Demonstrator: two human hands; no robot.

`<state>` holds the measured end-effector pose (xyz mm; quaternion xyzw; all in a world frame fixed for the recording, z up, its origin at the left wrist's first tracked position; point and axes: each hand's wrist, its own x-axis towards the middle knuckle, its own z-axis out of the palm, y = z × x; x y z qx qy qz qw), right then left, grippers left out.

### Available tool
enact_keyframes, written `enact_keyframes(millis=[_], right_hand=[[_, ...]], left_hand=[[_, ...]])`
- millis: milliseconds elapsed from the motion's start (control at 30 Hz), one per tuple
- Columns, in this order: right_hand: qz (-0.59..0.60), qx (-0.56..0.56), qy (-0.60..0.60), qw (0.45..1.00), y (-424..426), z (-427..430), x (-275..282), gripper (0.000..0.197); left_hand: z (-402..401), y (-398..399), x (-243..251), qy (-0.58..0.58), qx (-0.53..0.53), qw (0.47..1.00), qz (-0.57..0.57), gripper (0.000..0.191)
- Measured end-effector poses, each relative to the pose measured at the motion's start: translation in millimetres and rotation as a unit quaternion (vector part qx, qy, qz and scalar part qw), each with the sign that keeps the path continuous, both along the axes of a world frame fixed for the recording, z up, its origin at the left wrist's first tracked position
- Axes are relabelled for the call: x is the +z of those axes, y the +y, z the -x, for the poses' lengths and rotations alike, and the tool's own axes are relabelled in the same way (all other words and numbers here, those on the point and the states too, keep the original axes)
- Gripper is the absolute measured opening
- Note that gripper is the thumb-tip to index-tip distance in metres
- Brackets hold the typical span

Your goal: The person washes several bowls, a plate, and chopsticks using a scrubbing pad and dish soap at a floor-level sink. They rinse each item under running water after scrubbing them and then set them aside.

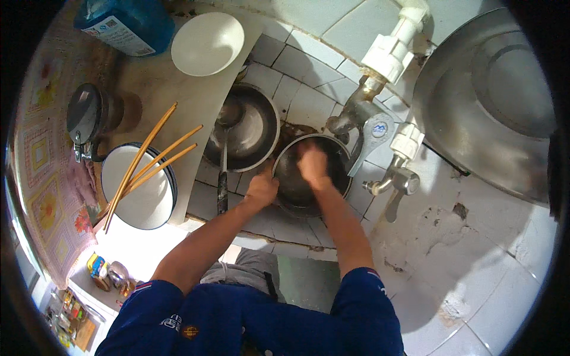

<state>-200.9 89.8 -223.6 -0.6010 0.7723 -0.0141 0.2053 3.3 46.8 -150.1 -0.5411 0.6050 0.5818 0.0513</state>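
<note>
A round dark metal pot [291, 189] stands in the tiled sink [307, 100]. My left hand [262, 189] grips its left rim. My right hand [313, 163] reaches inside the pot and is blurred by motion; whether its fingers hold anything is hidden. Just left of the pot rests a metal pan [262, 124], partly under the counter's edge. Inside this pan lies a ladle [230, 113], its dark handle pointing towards me. A metal faucet [356, 104] with a long lever hangs over the pot's right rim.
On the left counter [156, 80] are a white bowl [191, 49], stacked blue-rimmed dishes [142, 198] with chopsticks [153, 155] across them, a clasp-lidded jar [84, 109] and a blue bottle [129, 29]. Right of the faucet are a smaller tap [401, 180] and a large metal basin [449, 107].
</note>
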Motion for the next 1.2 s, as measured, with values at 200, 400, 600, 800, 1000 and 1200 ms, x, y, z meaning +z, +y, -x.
enact_keyframes(millis=[200,400,600,800,1000,1200], right_hand=[[-0.058,-0.088,0.044,0.993,52.4,-6.0,5.9,0.025],[-0.195,-0.057,-0.109,0.973,46.3,-45.2,42.4,0.037],[-0.075,-0.135,-0.143,0.978,41.9,-36.4,153.1,0.033],[-0.011,-0.191,-0.127,0.973,47.1,-60.8,230.6,0.032],[0.025,-0.042,-0.081,0.996,28.5,-85.7,265.6,0.033],[0.050,-0.011,-0.099,0.994,8.9,-104.0,273.3,0.034]], left_hand=[[-0.1,-3.7,7.5,-0.021,-0.016,0.999,-0.040,0.076],[6.7,-11.6,21.5,-0.015,0.066,0.970,-0.236,0.082],[12.1,5.8,6.9,-0.001,0.090,0.992,-0.091,0.067],[10.1,32.9,21.0,0.116,0.264,0.837,-0.465,0.026],[13.8,53.0,33.3,0.149,0.285,0.735,-0.597,0.012],[-0.4,65.2,-12.2,0.139,0.439,0.586,-0.666,0.014]])
